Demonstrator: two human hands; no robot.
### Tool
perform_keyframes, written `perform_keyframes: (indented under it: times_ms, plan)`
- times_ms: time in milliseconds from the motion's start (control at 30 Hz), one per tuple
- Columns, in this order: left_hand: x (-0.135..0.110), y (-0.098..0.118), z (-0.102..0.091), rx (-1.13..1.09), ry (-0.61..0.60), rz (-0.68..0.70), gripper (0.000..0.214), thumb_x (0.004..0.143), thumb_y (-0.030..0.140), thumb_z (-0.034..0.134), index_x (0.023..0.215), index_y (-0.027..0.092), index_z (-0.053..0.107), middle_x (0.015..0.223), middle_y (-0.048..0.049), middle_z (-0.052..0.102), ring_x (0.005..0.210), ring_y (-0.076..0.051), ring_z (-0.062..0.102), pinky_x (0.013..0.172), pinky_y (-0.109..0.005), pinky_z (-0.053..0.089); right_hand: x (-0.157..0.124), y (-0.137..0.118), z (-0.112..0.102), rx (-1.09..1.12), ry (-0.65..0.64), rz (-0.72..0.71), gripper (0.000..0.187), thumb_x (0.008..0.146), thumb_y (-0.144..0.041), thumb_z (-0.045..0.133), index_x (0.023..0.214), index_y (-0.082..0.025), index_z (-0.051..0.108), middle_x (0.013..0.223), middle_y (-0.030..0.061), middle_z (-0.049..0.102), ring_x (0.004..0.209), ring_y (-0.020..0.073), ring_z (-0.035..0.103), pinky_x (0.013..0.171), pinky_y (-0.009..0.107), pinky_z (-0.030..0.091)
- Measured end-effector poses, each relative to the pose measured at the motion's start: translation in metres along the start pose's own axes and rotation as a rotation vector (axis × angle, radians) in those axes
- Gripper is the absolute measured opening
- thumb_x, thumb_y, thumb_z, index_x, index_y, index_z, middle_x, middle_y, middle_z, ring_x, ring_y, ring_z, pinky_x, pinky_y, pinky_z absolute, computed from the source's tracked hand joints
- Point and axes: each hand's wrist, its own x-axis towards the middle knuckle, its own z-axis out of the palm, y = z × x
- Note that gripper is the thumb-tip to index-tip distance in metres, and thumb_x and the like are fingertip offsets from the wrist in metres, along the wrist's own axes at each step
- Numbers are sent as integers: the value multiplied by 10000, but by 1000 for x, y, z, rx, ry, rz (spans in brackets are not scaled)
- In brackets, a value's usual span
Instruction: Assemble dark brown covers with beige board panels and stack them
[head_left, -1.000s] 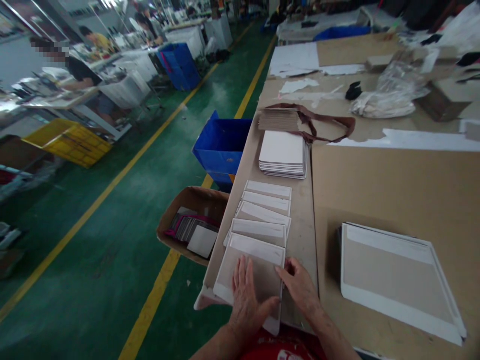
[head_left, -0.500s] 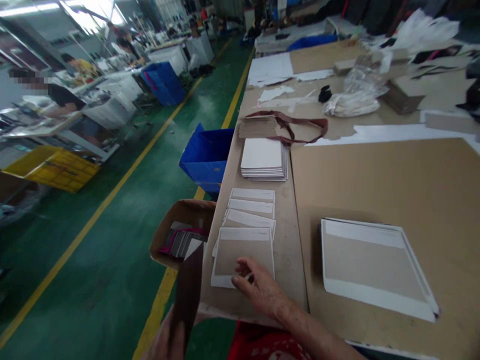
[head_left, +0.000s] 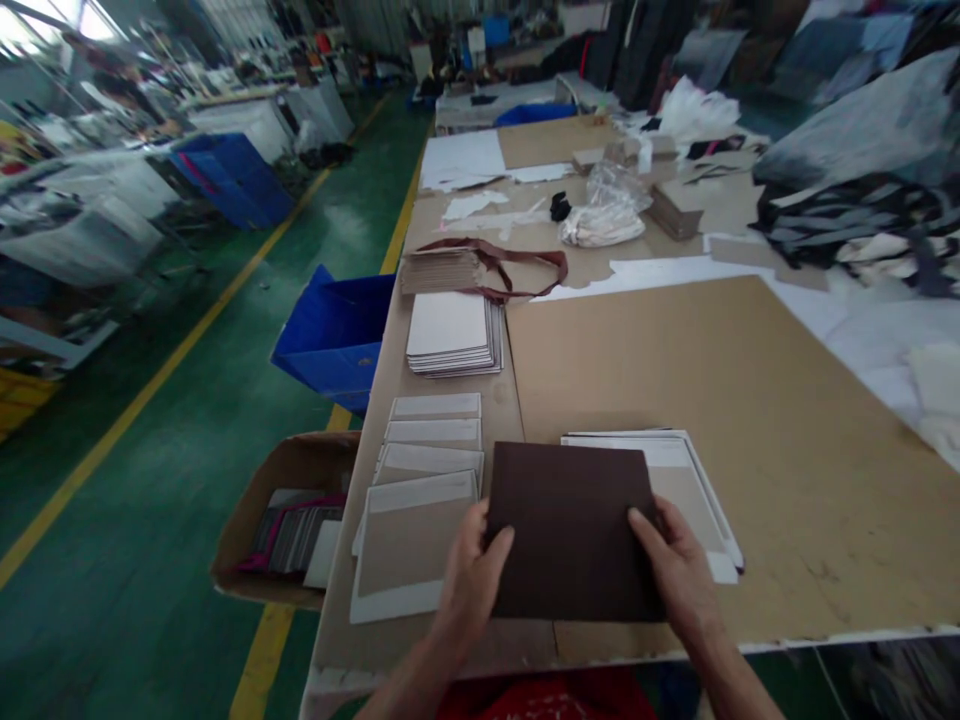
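Observation:
A dark brown rectangular panel (head_left: 574, 535) is held level above the table's near edge. My left hand (head_left: 472, 570) grips its left side, thumb on top. On the opposite side my right hand (head_left: 679, 560) grips it the same way, fingers underneath and out of sight. Behind the panel, partly covered by it, lies a stack of white-edged boards (head_left: 694, 500). Left of my left hand, several overlapping boards with beige middles and white borders (head_left: 412, 550) are spread in a row on the table.
A pile of white boards (head_left: 450, 330) and a beige stack with a brown strap (head_left: 442, 270) lie farther along the table's left side. A cardboard box (head_left: 232, 570) and a blue bin (head_left: 330, 340) stand on the floor at left. Dark fabric strips (head_left: 862, 220) lie at right.
The brown panel has come from the lower left, edge-on, to lie flat in front of me. My right hand has left the spread boards and taken its right side. The view has turned right.

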Motion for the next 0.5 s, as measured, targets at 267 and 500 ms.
perform_keyframes:
  times_ms: [267, 500]
  plan:
    - [43, -30, 95, 494, -36, 273, 518, 760, 137, 528, 1272, 146, 455, 1206, -123, 529, 1146, -225, 482, 1042, -377, 358, 65, 16, -76, -658, 330, -93, 708, 696, -618, 494, 1202, -127, 560, 1062, 147, 599, 939, 324, 564, 867, 473, 436]
    - [45, -43, 80, 632, 26, 340, 535, 770, 221, 580, 1279, 129, 443, 1127, -127, 510, 1055, -219, 524, 954, -331, 445, 58, 9, -62, -871, 437, -288, 693, 730, -564, 453, 1198, -61, 550, 1162, 232, 486, 1110, 420, 423, 964, 582, 304]
